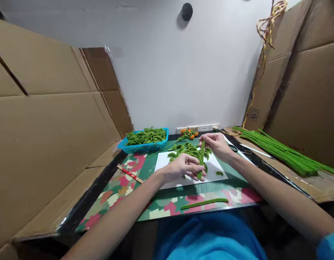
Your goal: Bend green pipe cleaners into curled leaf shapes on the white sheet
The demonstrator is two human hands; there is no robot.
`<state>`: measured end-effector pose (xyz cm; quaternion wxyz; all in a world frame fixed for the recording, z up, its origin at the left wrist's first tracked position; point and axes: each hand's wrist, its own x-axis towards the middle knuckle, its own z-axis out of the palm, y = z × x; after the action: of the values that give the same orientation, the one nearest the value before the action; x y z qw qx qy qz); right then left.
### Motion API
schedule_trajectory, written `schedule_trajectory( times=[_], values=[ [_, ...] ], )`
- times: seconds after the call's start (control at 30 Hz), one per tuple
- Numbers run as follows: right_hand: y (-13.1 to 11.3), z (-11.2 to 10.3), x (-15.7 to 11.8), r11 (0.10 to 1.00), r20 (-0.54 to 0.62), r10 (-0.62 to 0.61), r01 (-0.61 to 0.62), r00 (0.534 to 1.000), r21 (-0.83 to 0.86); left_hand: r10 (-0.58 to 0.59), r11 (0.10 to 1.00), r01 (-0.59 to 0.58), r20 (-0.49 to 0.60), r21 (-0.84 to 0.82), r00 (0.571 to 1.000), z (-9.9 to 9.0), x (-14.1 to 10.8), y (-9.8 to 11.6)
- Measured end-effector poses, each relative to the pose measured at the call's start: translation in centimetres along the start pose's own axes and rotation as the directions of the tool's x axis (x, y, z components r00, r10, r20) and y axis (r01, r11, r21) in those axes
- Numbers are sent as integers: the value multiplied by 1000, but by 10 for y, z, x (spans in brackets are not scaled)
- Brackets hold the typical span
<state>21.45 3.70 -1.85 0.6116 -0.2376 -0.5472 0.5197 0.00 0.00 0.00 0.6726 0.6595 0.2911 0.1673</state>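
Between my two hands stands a short bundle of green pipe cleaners [201,159], held nearly upright above a white sheet [164,162]. My left hand [184,167] pinches its lower end. At the upper end, the fingers of my right hand [214,143] are closed on it. Behind and below lies a heap of curled green pipe-cleaner pieces [187,150], partly hidden by my hands. One small curled piece [219,173] rests apart on the sheet's right side. A single straight green pipe cleaner [205,204] lies near the table's front edge.
A blue basket [142,147] full of curled green pieces stands back left. Orange pipe-cleaner flowers [189,133] lie at the back. Long green pipe cleaners [286,151] are on the right, near scissors [233,148]. Red-wrapped chopsticks [130,174] lie left. Cardboard walls [48,126] flank the table.
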Motion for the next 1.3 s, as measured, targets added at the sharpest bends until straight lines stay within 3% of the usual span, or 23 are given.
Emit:
schedule_trajectory(
  times=[0.27, 0.63, 1.3],
  values=[
    [-2, -2, -1, 998, -32, -39, 38, 999, -54, 0, 1000, 0, -1, -11, 1000, 0, -2, 2],
    [-2, 1, -3, 986, 19, 136, -138, 990, 97, 36, 999, -36, 8, -6, 999, 0, -1, 1],
    [4, -2, -1, 998, -47, 56, -54, 997, 40, 17, 1000, -16, -28, 6, 999, 4, -3, 4]
  ],
)
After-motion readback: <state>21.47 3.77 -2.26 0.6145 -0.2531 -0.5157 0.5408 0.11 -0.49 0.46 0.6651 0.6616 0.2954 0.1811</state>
